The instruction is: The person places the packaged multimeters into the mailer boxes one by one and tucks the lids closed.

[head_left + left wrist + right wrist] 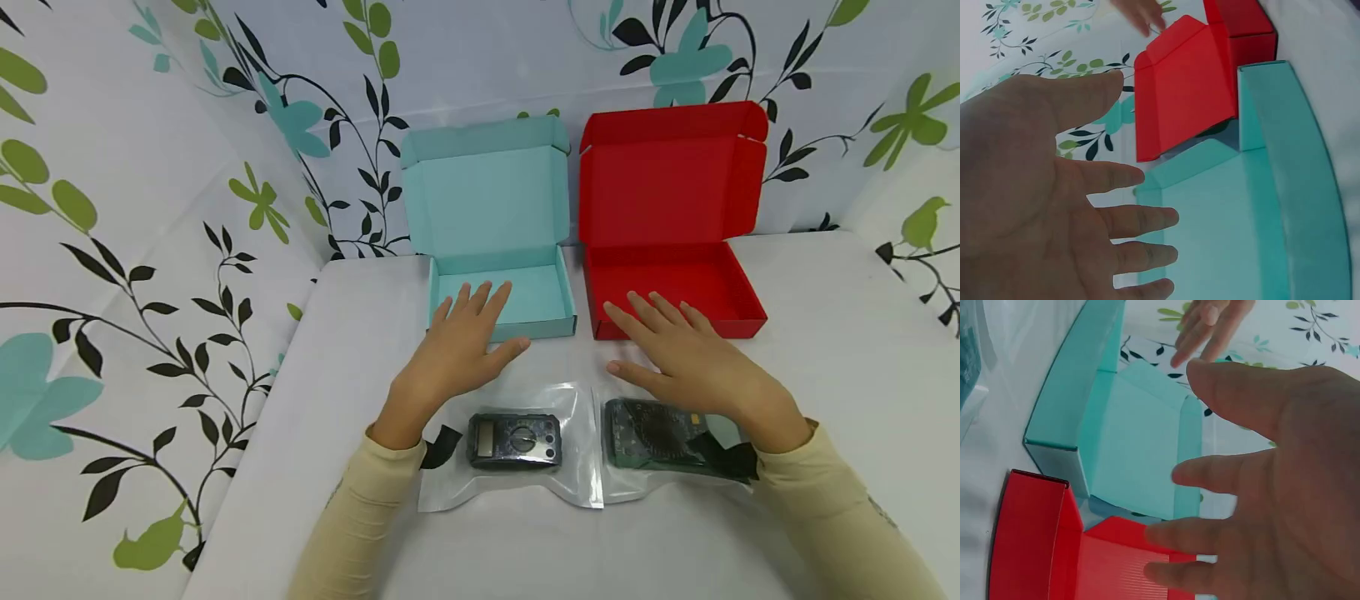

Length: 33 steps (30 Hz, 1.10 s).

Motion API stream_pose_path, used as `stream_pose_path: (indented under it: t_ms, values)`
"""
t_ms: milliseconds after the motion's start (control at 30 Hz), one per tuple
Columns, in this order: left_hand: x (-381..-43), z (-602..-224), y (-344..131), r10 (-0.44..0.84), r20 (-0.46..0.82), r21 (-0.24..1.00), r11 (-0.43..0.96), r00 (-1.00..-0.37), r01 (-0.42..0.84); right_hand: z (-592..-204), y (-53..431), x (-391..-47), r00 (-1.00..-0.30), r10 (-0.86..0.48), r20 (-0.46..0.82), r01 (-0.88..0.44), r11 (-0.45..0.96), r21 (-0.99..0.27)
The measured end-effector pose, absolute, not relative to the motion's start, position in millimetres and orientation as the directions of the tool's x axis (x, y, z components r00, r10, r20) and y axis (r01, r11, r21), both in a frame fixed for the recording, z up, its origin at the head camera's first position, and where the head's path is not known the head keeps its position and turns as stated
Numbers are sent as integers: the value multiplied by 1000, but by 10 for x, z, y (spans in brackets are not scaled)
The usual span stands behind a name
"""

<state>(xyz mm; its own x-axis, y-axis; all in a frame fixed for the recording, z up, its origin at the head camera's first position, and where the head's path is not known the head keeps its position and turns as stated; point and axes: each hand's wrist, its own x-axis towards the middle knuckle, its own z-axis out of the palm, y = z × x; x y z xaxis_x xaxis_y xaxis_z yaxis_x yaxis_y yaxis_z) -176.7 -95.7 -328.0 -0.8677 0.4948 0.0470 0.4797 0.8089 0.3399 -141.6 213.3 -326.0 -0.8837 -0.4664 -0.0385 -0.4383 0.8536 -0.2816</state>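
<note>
My left hand [467, 343] is spread with straight fingers, its fingertips overlapping the front of the turquoise cardboard box [534, 327] in the head view. That box has its lid raised, and nothing shows inside. My right hand [686, 367], also spread and holding nothing, overlaps the front of the red cardboard box [742, 327], whose lid stands up too. Nearer me lies a dark multimeter [514, 440] with a dial, in a clear plastic bag [442, 496]. Beside it, a second clear bag [626, 490] contains a green circuit board [651, 435], partly hidden by my right wrist.
Both boxes stand on a white-covered table [315, 408], close to a backdrop [487, 50] printed with leaves and flowers. Black straps [441, 447] cross my wrists. The bags lie edge to edge in front of the boxes.
</note>
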Motion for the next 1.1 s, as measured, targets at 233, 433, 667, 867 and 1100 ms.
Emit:
stream_pose_path:
  t_ms: [233,433,667,867,1100]
  values:
    - [-1871,-3315,-739,542,25,360,779,-840,513,-3136,2270,-1363,-864,-501,55,-496,825,-271]
    - [-1900,-3317,-607,584,-4,344,763,-812,548,-3273,2345,-1193,-830,-554,66,-548,786,-288]
    - [-1931,-3363,-443,618,-59,318,756,-784,572,-3519,2419,-1022,-815,-578,44,-559,762,-328]
    - [-1946,-3441,-333,630,-89,303,755,-771,582,-3703,2443,-897,-840,-541,34,-512,771,-379]
    - [-1975,-3567,-104,684,-80,279,714,-725,642,-3915,2518,-727,-862,-506,29,-474,785,-400]
